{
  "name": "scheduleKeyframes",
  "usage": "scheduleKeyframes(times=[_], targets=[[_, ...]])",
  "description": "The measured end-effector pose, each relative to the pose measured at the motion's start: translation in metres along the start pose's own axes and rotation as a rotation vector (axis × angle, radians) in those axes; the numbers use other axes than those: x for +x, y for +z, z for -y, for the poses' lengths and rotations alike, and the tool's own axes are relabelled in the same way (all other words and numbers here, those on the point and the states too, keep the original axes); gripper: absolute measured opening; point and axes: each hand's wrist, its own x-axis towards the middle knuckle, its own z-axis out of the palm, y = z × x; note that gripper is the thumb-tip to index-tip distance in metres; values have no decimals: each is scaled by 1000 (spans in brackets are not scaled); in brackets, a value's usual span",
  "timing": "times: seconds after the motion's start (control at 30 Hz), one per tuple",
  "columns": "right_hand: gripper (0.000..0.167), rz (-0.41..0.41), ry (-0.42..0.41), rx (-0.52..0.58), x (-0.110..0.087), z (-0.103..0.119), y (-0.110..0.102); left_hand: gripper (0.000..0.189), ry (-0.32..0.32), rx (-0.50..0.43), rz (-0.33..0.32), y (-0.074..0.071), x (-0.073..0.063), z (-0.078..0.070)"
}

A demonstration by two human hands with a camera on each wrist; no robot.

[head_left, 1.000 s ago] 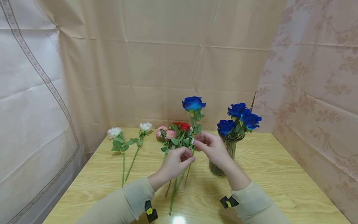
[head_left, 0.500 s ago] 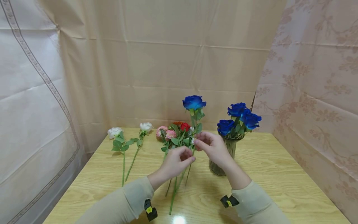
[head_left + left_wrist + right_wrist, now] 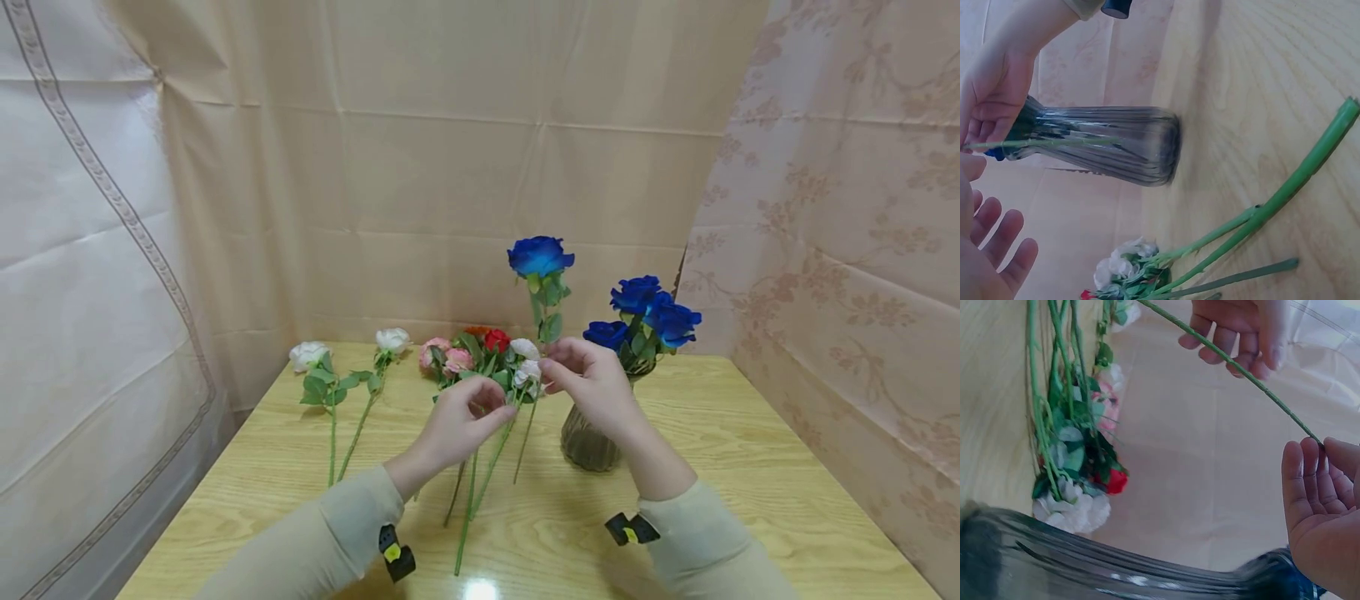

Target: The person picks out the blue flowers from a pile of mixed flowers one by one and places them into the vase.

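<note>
My right hand (image 3: 596, 392) pinches the green stem of a blue rose (image 3: 540, 256) between thumb and fingertips. The bloom stands upright above the hand. In the right wrist view the bare stem (image 3: 1235, 364) slants from those fingertips past my left hand (image 3: 1241, 331). The left wrist view shows the left hand (image 3: 991, 256) with loose, spread fingers and nothing in them. Just right of the right hand is a ribbed, smoky glass vase (image 3: 588, 442), holding several blue roses (image 3: 671, 321). The right forearm and hand hide part of the vase.
Behind the hands lies a bunch of flowers: pink blooms (image 3: 459, 360), a red rose (image 3: 497, 339) and white blooms (image 3: 528, 373), stems toward me. Two white roses (image 3: 308, 356) lie to the left on the wooden table (image 3: 750, 467). Cloth hangs behind and at both sides.
The right hand has moved up and to the right with the blue rose, uncovering the white blooms. The left hand has risen slightly and drawn a little left.
</note>
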Motion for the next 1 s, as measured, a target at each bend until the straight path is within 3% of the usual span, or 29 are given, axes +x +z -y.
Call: scheduleKeyframes(times=[0.3, 0.53, 0.7, 1.0], targets=[[14, -49, -41, -25, 4, 18, -22, 30, 57, 61, -51, -5, 7, -3], [15, -104, -85, -74, 8, 33, -41, 44, 23, 112, -54, -4, 12, -5], [17, -144, -103, -115, 11, 44, -53, 53, -2, 106, -54, -2, 16, -7], [18, -203, -151, -125, 19, 59, -77, 64, 24, 64, -51, 3, 26, -10]])
